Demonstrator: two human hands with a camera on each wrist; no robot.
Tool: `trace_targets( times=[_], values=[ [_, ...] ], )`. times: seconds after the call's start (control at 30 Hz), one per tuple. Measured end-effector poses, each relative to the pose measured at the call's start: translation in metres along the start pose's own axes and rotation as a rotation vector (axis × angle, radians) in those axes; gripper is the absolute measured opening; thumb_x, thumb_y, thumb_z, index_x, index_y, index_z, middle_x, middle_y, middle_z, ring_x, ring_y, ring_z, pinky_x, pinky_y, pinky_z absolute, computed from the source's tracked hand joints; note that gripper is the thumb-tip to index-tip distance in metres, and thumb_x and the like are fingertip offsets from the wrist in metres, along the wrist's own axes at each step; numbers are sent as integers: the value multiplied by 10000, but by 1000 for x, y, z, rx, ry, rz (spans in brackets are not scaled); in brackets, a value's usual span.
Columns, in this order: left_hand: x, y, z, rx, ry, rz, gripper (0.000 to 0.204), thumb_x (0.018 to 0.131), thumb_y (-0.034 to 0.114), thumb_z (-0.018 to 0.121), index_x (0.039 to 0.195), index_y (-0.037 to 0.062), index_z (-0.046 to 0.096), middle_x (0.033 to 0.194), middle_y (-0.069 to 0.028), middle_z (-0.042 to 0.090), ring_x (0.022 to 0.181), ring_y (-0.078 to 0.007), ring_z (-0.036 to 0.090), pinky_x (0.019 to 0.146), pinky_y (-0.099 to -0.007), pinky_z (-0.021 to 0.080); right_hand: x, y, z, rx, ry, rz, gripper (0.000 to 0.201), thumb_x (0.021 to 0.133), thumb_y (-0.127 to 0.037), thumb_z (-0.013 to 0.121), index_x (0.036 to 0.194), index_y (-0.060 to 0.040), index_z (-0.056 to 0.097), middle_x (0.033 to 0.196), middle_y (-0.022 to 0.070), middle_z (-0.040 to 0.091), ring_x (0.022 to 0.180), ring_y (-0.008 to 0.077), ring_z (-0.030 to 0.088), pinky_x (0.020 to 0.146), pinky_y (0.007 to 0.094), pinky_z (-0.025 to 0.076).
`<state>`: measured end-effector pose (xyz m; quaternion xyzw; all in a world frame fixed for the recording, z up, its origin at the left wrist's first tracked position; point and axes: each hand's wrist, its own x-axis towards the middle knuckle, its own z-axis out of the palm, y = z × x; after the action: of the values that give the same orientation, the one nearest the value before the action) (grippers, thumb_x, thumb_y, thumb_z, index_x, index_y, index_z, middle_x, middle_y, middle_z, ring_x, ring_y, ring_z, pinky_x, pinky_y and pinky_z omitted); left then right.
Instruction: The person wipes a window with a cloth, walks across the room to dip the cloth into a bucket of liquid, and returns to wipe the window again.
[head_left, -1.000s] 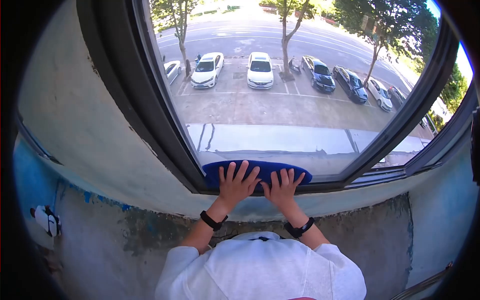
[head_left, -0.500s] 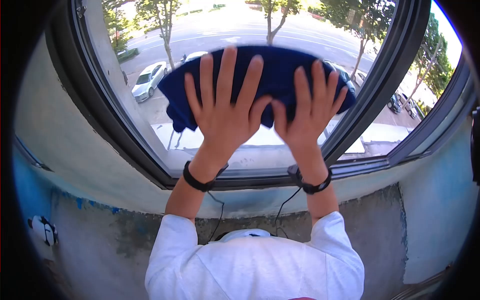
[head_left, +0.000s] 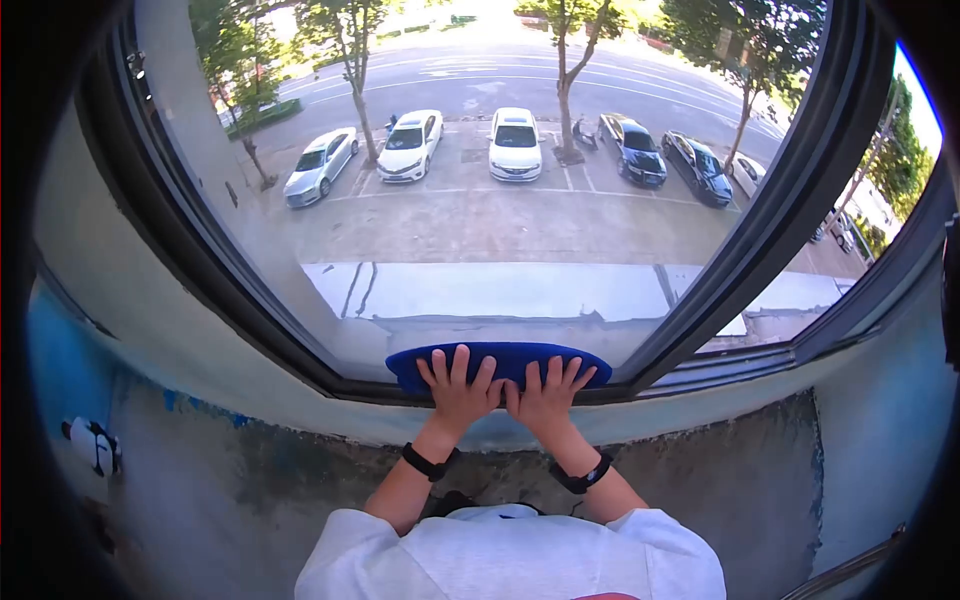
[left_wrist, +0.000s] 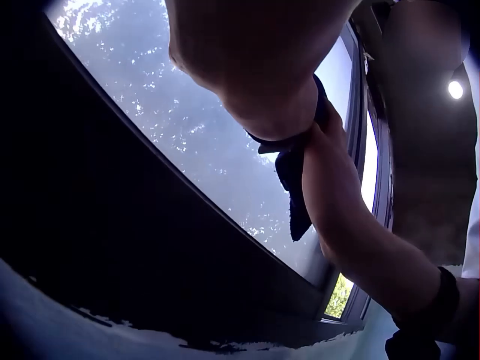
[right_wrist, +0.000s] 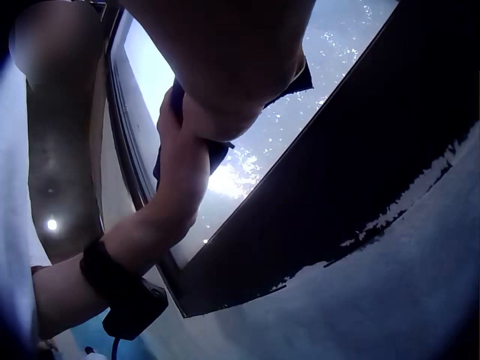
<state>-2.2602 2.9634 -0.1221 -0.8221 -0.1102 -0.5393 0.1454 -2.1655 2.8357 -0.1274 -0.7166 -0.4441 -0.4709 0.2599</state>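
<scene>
A dark blue cloth [head_left: 512,353] lies against the bottom of the window pane [head_left: 480,235], just above the lower frame. My left hand [head_left: 460,390] rests on its left half, fingers straight and spread upward. On the other half my right hand [head_left: 542,395] lies the same way, and the two thumbs are close together. In the left wrist view, a loose dark corner of the cloth [left_wrist: 298,206] hangs below the hands. The right wrist view shows part of the cloth [right_wrist: 217,157] beside the hands, with bright specks on the glass around it.
A dark window frame [head_left: 205,245] borders the pane, with a second window section at the right. Below it runs a pale wall [head_left: 330,420] with worn paint. Parked cars [head_left: 516,145] and trees stand outside. Black bands [head_left: 430,463] circle both wrists.
Half a second ago the hands and cloth were high on the pane; now they are back down at its bottom edge. Compared with one second ago, they sit slightly further left along the window.
</scene>
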Motion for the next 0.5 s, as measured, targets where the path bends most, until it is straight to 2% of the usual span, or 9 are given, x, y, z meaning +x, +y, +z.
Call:
trace_targets(
  times=[0.13,0.2,0.33,0.43,0.5],
  values=[
    [-31,-5,6,-34,-54,36,614,921,412,491,1472,206,315,1560,-203,178,1445,-487,31,1106,-680,11,-29,-14,9,-60,-65,88,720,885,-397,551,1479,-95,280,1580,202,89,1450,481,-4,1083,714,-8],
    [-40,-7,10,-116,-48,66,619,907,378,533,1469,218,329,1569,-190,172,1455,-471,1,1112,-667,-13,-42,-14,15,-23,-62,89,542,863,-434,594,1278,-105,480,1532,208,167,1437,495,34,1067,737,37],
    [-53,-7,1,-171,-100,36,590,898,296,587,1449,226,386,1569,-167,189,1467,-437,2,1117,-647,-44,-58,-22,16,12,-98,125,599,844,-395,642,1308,-82,430,1517,227,168,1428,513,42,1055,749,55],
    [-52,-10,-10,-168,-146,46,531,905,286,587,1411,200,453,1563,-172,220,1471,-425,10,1126,-636,-21,-57,-32,13,38,-86,163,638,846,-371,651,1352,-79,396,1521,223,185,1428,506,80,1070,730,67],
    [-48,-4,-15,-235,-207,-9,492,909,260,586,1384,170,497,1560,-186,240,1472,-421,19,1129,-632,-3,-55,-32,13,35,-75,195,662,846,-367,655,1375,-80,381,1521,220,194,1428,502,95,1078,720,74]
  ],
)
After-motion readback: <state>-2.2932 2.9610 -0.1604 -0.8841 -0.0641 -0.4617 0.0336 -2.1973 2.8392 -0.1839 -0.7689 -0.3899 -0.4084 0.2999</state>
